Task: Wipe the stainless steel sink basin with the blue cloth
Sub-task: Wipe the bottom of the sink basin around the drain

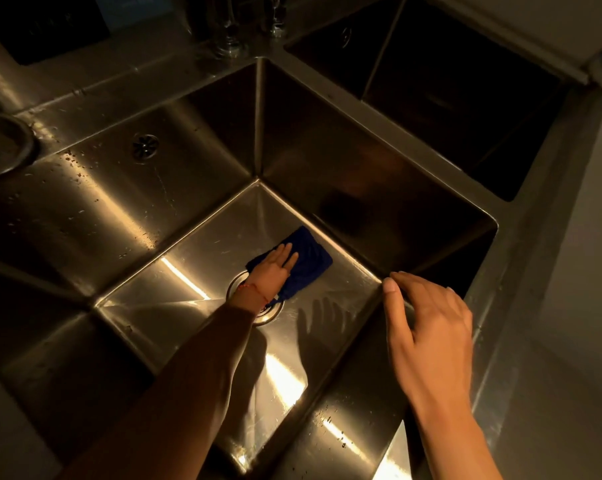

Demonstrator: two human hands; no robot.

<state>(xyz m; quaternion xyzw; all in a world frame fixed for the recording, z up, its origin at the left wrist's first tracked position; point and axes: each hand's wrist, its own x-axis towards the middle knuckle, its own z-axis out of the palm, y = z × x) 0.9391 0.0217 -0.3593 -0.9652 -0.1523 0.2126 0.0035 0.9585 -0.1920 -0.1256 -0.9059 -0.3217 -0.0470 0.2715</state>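
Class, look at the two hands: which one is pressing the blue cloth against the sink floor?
The left hand, reaching deep into the basin, fingers flat on the blue cloth beside the drain. The right hand hovers higher up, holding nothing.

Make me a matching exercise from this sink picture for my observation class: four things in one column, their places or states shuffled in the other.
Things:
1. blue cloth
2. left hand
3. right hand
4. drain

Places or states:
A. partly hidden under the wrist
B. spread on the basin floor
C. held open above the basin, holding nothing
D. pressing flat on the cloth

Pairs: 1-B, 2-D, 3-C, 4-A
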